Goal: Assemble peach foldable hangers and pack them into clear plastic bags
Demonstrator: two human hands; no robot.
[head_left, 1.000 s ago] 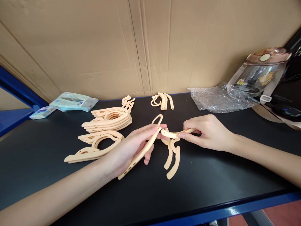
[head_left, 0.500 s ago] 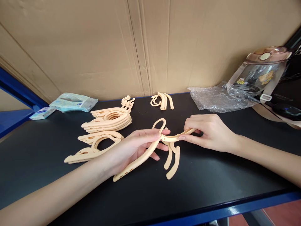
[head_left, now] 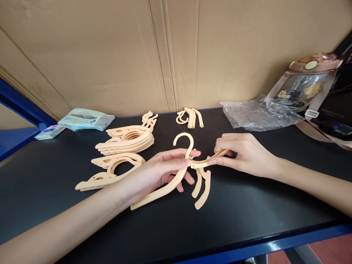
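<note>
My left hand (head_left: 165, 167) pinches a cream hook piece (head_left: 172, 187) between thumb and fingers; its hook points up and its long arm slants down to the left. My right hand (head_left: 240, 154) is closed on a curved cream arm piece (head_left: 202, 164), whose left end meets the hook piece at my left thumb. Whether the two are joined there cannot be seen. Beneath them, loose curved pieces (head_left: 203, 194) lie on the black table (head_left: 247, 205). To the left are stacked folded hangers (head_left: 125, 141) and further hanger parts (head_left: 110, 176).
More hook and arm pieces (head_left: 191, 117) lie at the back middle. A clear plastic bag (head_left: 255, 115) and a strapped bottle (head_left: 310, 84) are at the back right. Tissue packs (head_left: 85, 119) sit back left, before a cardboard wall (head_left: 110, 55).
The hook piece in my left hand has turned, so its hook now opens more widely to the left. Its meeting end with the arm piece has shifted slightly. My right hand has barely moved.
</note>
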